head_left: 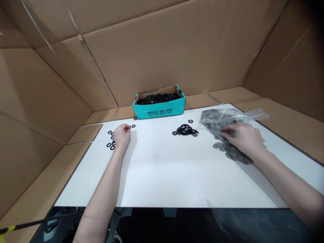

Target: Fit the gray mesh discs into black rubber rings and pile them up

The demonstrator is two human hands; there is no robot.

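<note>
My left hand (122,135) is closed in a pinch at the left of the white board, with the dark edge of a black ring (130,127) showing at its fingertips. Beside and partly under it lie several flat black rings (112,147). On the right, my right hand (244,136) has its thumb and forefinger drawn together among thin grey discs (234,153); what sits between them is too unclear to name. Those discs spill from a clear plastic bag (249,115), which lies just behind the hand. Toward the middle is a small heap of black rings with grey centres (186,129).
A turquoise box (159,109) full of black rings (159,98) stands at the back edge of the white board (162,175). Cardboard walls (162,50) enclose the back and both sides. One loose ring (190,121) lies behind the middle heap.
</note>
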